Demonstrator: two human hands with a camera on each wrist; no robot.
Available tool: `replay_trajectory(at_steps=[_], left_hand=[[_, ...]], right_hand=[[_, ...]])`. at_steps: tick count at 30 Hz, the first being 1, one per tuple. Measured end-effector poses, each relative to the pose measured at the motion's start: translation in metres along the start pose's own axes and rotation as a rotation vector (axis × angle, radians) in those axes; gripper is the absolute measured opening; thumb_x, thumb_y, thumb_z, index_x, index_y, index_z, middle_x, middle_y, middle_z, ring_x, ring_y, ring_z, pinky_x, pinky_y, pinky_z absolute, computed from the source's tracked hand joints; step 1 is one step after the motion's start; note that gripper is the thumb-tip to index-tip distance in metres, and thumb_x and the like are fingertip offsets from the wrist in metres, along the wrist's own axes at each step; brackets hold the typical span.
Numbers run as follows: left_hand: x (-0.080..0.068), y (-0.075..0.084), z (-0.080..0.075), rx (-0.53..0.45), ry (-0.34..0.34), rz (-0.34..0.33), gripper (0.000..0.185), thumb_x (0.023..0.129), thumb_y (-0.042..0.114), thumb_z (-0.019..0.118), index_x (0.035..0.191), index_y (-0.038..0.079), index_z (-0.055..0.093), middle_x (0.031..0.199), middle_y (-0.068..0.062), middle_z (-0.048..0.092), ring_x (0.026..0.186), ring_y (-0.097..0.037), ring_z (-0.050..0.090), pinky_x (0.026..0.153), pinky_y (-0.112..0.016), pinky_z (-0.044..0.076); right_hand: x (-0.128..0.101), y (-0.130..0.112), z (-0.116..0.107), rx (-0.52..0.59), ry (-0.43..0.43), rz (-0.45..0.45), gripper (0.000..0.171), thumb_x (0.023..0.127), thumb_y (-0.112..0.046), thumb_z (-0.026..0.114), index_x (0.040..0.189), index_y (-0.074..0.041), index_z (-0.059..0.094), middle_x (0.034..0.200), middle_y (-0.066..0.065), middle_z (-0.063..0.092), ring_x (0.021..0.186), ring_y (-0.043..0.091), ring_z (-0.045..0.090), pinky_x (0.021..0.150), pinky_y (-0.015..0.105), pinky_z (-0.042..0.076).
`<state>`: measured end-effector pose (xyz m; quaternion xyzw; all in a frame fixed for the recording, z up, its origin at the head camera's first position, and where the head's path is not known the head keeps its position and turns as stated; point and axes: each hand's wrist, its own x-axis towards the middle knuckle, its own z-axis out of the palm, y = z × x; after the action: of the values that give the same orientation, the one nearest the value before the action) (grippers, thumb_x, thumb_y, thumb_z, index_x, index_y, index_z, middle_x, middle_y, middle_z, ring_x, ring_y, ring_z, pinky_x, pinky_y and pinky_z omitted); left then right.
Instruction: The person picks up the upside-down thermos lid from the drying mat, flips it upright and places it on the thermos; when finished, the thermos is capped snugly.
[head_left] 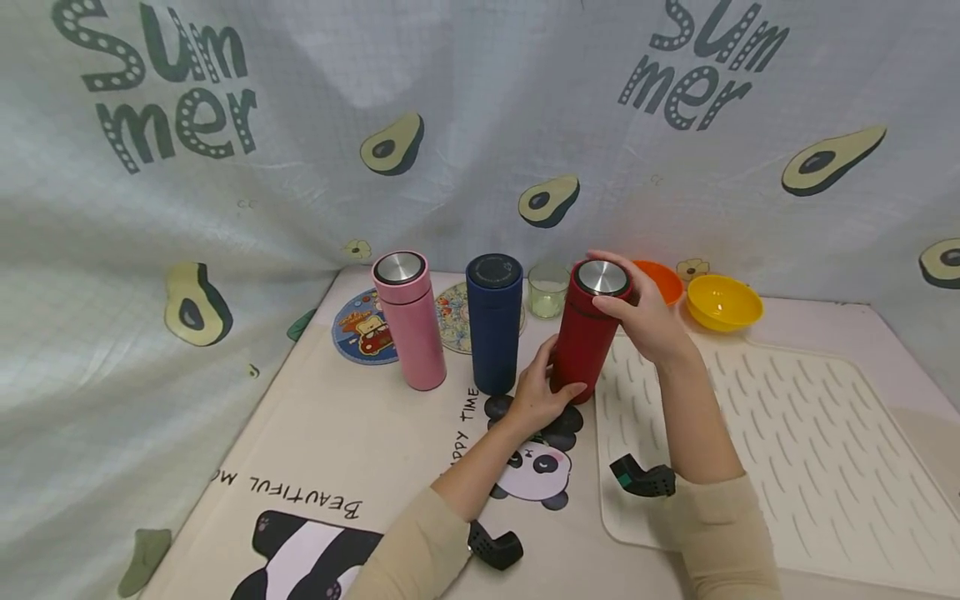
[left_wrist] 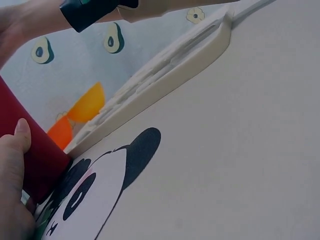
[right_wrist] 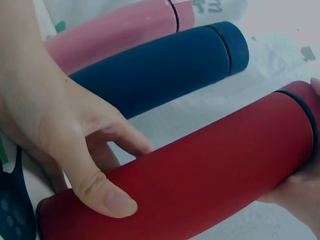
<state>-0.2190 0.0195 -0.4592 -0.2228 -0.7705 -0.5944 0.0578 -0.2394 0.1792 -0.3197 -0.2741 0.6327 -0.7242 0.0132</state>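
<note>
A red thermos (head_left: 585,342) with a steel-topped lid stands at the right end of a row of bottles. My left hand (head_left: 538,398) grips it near the base, its thumb across the front in the right wrist view. Up at the lid, my right hand (head_left: 647,315) holds the red thermos with the thumb in front and fingers behind. To the left are a dark blue thermos (head_left: 494,333) and a pink thermos (head_left: 412,329), both upright and untouched. In the left wrist view, the lower part of the red thermos (left_wrist: 37,150) meets the table beside a printed panda.
Behind the bottles are a glass cup (head_left: 547,292) and two round patterned mats, one a blue mat (head_left: 352,329). An orange bowl (head_left: 663,282) and a yellow bowl (head_left: 724,303) sit at the back right. A ridged cream mat (head_left: 810,450) covers the table's right side.
</note>
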Motion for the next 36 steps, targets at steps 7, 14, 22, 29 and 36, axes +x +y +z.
replay_trajectory(at_steps=[7,14,22,29,36], left_hand=[[0.0,0.0,0.001,0.017,-0.014,0.021,0.074,0.082,0.016,0.068,0.141,0.014,0.024,0.133,-0.007,0.046,0.12,-0.018,0.045,0.098,-0.035,0.038],[-0.001,0.001,0.002,0.015,-0.021,0.011,0.074,0.083,0.017,0.068,0.142,0.014,0.022,0.134,-0.007,0.044,0.12,-0.018,0.044,0.098,-0.034,0.037],[-0.001,0.001,0.001,0.009,-0.029,-0.004,0.075,0.083,0.014,0.068,0.142,0.015,0.022,0.134,-0.007,0.044,0.12,-0.017,0.044,0.099,-0.034,0.037],[0.0,0.002,0.002,0.001,-0.035,0.002,0.073,0.083,0.016,0.068,0.142,0.013,0.024,0.133,-0.008,0.046,0.119,-0.018,0.045,0.099,-0.035,0.037],[-0.001,0.003,0.002,-0.017,-0.036,0.011,0.073,0.083,0.014,0.068,0.142,0.015,0.024,0.131,-0.009,0.047,0.117,-0.019,0.048,0.095,-0.033,0.041]], right_hand=[[-0.001,0.001,0.009,-0.028,0.152,-0.035,0.045,0.076,0.01,0.064,0.112,-0.009,0.047,0.111,0.008,0.05,0.098,0.022,0.051,0.077,0.026,0.05],[-0.001,0.001,0.006,0.065,0.077,-0.035,0.044,0.084,0.007,0.049,0.126,-0.006,0.046,0.117,0.007,0.053,0.101,0.021,0.052,0.081,0.027,0.049],[0.001,-0.001,-0.002,0.032,-0.012,-0.061,0.037,0.082,0.007,0.058,0.115,-0.008,0.053,0.108,0.01,0.056,0.093,0.021,0.055,0.076,0.028,0.051],[0.001,-0.001,0.008,0.022,0.169,-0.007,0.042,0.076,0.012,0.063,0.107,-0.011,0.047,0.108,0.008,0.05,0.094,0.021,0.052,0.073,0.025,0.052],[0.0,0.0,0.011,0.004,0.217,0.001,0.043,0.075,0.015,0.059,0.105,-0.012,0.046,0.107,0.008,0.048,0.094,0.021,0.051,0.074,0.023,0.051]])
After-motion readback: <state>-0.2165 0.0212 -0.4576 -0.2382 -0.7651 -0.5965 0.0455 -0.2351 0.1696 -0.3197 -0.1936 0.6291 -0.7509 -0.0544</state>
